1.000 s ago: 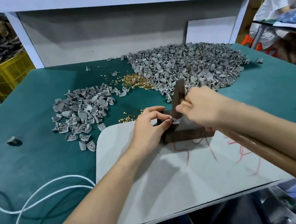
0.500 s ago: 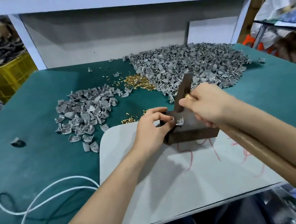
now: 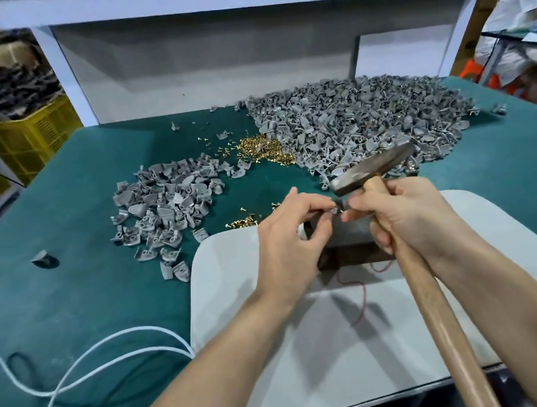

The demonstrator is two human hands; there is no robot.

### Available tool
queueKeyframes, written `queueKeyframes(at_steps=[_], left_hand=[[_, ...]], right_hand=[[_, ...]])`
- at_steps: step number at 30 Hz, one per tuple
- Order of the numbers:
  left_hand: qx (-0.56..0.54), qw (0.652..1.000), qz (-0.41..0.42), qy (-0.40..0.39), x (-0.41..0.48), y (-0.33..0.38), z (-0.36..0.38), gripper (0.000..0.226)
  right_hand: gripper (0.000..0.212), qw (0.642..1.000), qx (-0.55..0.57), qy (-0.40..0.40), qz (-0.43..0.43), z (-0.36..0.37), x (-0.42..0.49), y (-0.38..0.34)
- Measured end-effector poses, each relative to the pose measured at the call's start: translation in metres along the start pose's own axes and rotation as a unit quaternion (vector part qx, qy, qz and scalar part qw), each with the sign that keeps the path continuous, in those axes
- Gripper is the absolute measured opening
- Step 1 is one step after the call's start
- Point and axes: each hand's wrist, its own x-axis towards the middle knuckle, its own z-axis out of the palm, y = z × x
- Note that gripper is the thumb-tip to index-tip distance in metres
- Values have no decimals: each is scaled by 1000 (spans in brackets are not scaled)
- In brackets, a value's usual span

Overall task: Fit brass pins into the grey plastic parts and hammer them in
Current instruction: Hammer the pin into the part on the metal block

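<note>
My left hand [image 3: 293, 234] pinches a small grey plastic part [image 3: 335, 209] above a dark metal block [image 3: 347, 244]. My right hand [image 3: 405, 216] grips the wooden handle of a hammer [image 3: 372, 169] just below its head, and its fingertips touch the same part. The hammer head lies tilted above both hands. A big heap of grey parts [image 3: 359, 123] fills the back right of the table. A smaller heap of grey parts [image 3: 168, 206] lies at the left. Brass pins [image 3: 263, 149] lie between the heaps, and a few more pins [image 3: 242, 222] lie near the block.
The block stands on a white board [image 3: 314, 351] laid over the green table mat [image 3: 68, 298]. A white cord [image 3: 87, 370] loops at the front left. A yellow crate [image 3: 19, 140] stands left of the table. A lone grey part [image 3: 41, 258] lies at the far left.
The hammer head has swung from upright to lying tilted across, above my hands. My right fingertips have come to the part that my left hand pinches. The view has shifted slightly.
</note>
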Motion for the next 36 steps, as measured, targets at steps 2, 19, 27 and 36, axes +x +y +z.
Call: queueKeyframes(at_steps=[2,19,27,36], left_hand=[[4,1000,16,0,0,0,0,14],[79,991,111,-11,-2,4,0,8],[-196,962,-179,-68,6,17,-4,24],[-276,922,-260,-85,8,13,-5,18]], right_hand=[[18,1000,22,17,2,-1,-1,3],[19,995,95,41,-12,13,-12,11],[26,997,73,0,-22,1,-4,15],[14,996,86,-32,-22,1,-1,19]])
